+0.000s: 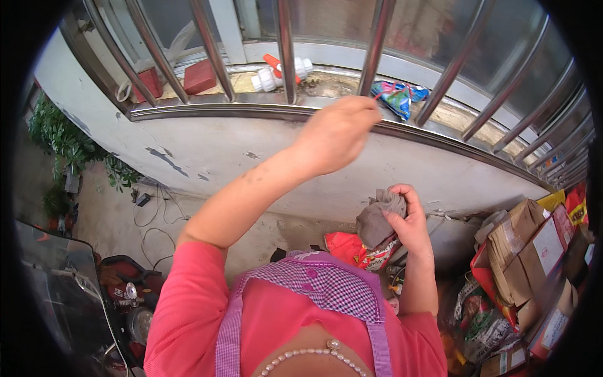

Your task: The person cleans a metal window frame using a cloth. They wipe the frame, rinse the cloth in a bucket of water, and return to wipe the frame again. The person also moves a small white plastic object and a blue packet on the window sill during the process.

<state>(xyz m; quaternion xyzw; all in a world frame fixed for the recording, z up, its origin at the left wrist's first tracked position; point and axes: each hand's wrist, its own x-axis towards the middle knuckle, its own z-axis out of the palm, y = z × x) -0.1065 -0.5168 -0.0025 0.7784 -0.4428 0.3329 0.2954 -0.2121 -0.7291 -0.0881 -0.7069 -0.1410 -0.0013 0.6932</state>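
Observation:
My left hand point(339, 134) reaches up to the window ledge with its fingers pinched at the lower rail of the metal bars. A thin red cord point(379, 93) shows at its fingertips, leading towards a crumpled blue and green plastic packet point(400, 96) between the bars. Whether the cord is tied to the packet I cannot tell. Lower and to the right, my right hand point(411, 217) grips a bunched grey-brown cloth point(377, 221) between thumb and fingers. That cloth is held off the floor, in front of the white wall point(325, 188).
Behind the bars lie a white plastic valve with a red handle point(278, 73) and red blocks point(200, 77). Cardboard boxes point(518, 249) are heaped at right. A red bag point(346, 247) lies below the cloth. Cables point(162, 207) and a vehicle with a windshield point(56, 282) are at left.

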